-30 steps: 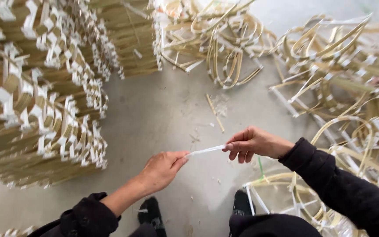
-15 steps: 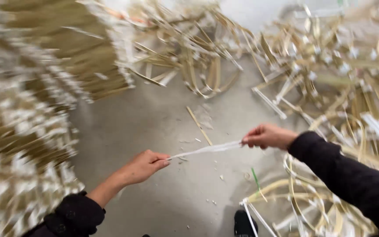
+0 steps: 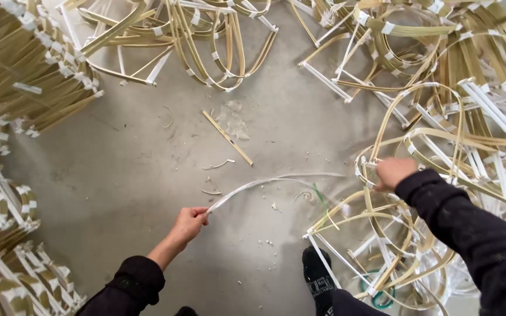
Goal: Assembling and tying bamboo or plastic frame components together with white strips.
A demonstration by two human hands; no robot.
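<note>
Now | L hand (image 3: 189, 223) pinching white strip (image 3: 265, 182) | R hand (image 3: 395, 172) gripping bamboo frame (image 3: 417, 146) | no containers

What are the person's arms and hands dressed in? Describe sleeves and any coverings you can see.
Both hands are bare, with no gloves. The left hand comes out of a long black sleeve with a gathered cuff. The right hand wears the same black sleeve, loose and wrinkled along the forearm. No watch, rings or markings show.

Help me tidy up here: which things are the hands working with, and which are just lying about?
In hand:
left hand pinching white strip
right hand on bent bamboo frame

Lying about:
loose bamboo stick
stacked frames
green tie
</note>
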